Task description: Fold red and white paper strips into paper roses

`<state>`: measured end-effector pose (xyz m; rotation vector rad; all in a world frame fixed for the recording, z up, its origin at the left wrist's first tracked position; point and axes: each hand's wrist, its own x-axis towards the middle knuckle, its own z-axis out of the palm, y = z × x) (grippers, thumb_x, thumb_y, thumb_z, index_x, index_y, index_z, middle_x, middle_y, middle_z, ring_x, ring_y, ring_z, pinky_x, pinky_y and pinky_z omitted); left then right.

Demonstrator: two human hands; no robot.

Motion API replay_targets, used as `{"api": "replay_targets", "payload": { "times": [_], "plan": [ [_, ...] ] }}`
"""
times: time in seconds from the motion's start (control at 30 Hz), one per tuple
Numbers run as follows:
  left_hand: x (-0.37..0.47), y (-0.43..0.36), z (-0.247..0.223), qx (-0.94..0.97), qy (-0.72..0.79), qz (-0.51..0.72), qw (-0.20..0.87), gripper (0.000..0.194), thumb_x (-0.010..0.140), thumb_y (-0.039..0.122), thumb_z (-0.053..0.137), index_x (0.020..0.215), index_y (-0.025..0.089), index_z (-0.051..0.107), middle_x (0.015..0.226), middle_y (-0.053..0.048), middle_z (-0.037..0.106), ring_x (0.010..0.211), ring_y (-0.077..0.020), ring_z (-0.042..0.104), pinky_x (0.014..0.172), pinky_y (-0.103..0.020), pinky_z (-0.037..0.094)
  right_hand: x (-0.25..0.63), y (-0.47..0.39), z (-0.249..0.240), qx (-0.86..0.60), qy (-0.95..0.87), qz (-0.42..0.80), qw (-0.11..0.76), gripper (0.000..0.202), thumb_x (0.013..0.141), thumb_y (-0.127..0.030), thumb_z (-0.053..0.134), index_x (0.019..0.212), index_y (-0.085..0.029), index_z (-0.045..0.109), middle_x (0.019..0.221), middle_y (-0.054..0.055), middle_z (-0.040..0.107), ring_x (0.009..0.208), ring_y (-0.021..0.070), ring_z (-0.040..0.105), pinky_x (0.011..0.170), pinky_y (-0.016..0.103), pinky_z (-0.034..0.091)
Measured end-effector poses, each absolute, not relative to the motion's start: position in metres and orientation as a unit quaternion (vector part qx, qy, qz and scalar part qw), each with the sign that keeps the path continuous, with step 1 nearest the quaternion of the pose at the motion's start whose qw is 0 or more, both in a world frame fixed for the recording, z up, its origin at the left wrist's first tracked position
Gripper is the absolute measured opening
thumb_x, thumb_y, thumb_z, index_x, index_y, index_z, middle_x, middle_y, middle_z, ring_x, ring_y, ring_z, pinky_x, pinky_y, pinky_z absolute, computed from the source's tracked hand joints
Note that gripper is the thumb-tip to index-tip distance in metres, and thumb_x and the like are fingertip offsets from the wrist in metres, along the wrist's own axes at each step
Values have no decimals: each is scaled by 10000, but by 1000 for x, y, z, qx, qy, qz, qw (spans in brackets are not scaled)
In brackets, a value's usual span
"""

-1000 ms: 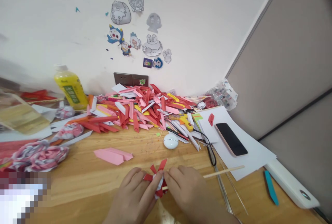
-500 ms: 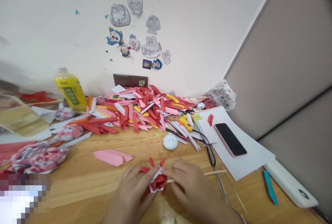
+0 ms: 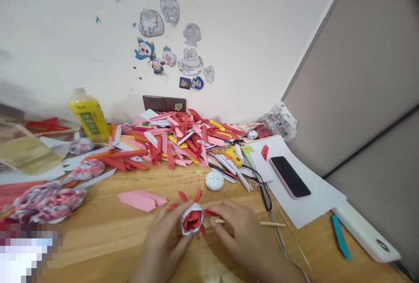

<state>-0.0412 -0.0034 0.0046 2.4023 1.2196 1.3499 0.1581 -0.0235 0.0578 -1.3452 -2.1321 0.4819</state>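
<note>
My left hand (image 3: 163, 237) is closed around the side of a folded paper flower (image 3: 192, 220). The flower has a red centre, a white rim and pointed red strips sticking out around it. A thin wooden stick (image 3: 273, 224) runs through the grip of my right hand (image 3: 240, 230), its tip showing near the thumb. My right fingertips are at the red strip on the flower's right side; whether they pinch it is hard to tell. Beyond my left hand lie folded pink paper strips (image 3: 142, 200).
Behind is a heap of folded paper strips (image 3: 183, 136), with a yellow glue gun (image 3: 233, 155) and a white rounded case (image 3: 214, 180) nearby. A yellow drink bottle (image 3: 90, 115) stands left. On the right, a phone (image 3: 290, 177) lies on white paper (image 3: 314, 202), near a teal tool (image 3: 341, 237).
The flower has shifted slightly left and turned so its red centre shows more fully. My right fingers have moved from its white rim to the right-hand red strip.
</note>
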Motion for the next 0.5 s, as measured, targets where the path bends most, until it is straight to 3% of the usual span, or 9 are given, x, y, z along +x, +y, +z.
{"api": "replay_targets", "payload": {
  "times": [0.13, 0.37, 0.5],
  "plan": [
    [-44, 0, -2, 776, 431, 459, 46, 303, 859, 426, 590, 1109, 256, 609, 1106, -124, 631, 1020, -302, 635, 781, -450, 572, 157, -22, 52, -508, -798, 166, 278, 254, 834, -127, 591, 1059, -217, 670, 882, 34, 686, 772, 197, 644, 657, 275, 435],
    [-40, 0, -5, 765, 424, 466, 132, 327, 729, 377, 732, 1016, 241, 655, 975, -95, 665, 911, -286, 672, 738, -430, 590, 161, -15, 38, -468, -815, 141, 312, 235, 812, -27, 567, 925, -189, 693, 833, 24, 708, 743, 176, 648, 639, 244, 429],
    [-40, -1, -4, 754, 441, 455, 172, 368, 648, 339, 783, 987, 245, 676, 1087, -120, 649, 1003, -332, 646, 784, -492, 572, 165, -12, 40, -453, -821, 126, 324, 252, 856, -46, 523, 939, -205, 700, 810, 25, 694, 714, 171, 630, 603, 238, 408]
  ]
}}
